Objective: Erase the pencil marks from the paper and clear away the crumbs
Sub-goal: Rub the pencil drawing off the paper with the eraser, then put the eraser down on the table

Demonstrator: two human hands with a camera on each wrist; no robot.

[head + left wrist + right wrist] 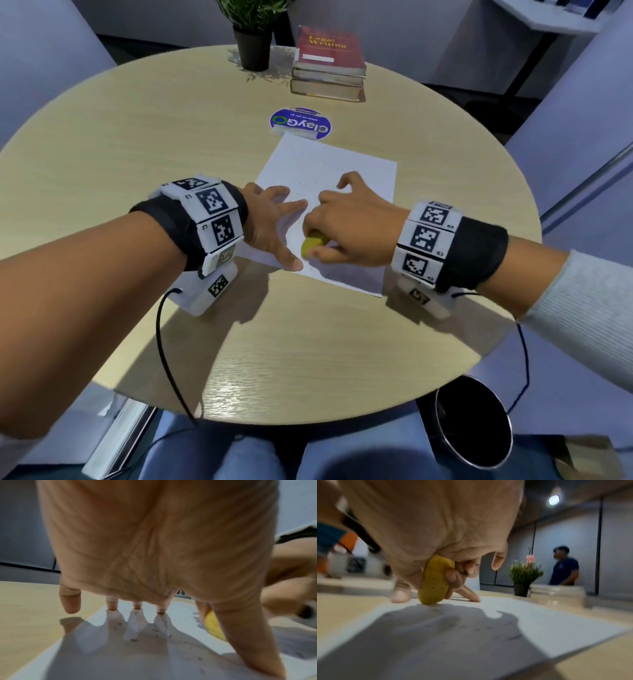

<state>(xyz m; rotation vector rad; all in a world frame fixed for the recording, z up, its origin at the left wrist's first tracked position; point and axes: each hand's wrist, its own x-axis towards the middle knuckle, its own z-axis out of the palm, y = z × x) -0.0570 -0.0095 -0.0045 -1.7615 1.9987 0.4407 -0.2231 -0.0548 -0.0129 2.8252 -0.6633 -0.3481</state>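
A white sheet of paper (329,171) lies in the middle of the round table, speckled with small dark eraser crumbs (133,639). My left hand (270,222) presses flat on the paper's left part, its fingertips (137,607) spread and straight. My right hand (346,226) grips a yellow eraser (311,245), whose lower end touches the paper near the front edge. In the right wrist view the eraser (435,582) stands upright between thumb and curled fingers, on the paper (539,622). The eraser (213,626) also peeks out behind my left thumb.
A round blue sticker (300,123) lies just beyond the paper. A stack of books (329,65) and a potted plant (253,37) stand at the table's far side. A black bin (474,425) sits on the floor at the front right. A person (565,568) stands far off.
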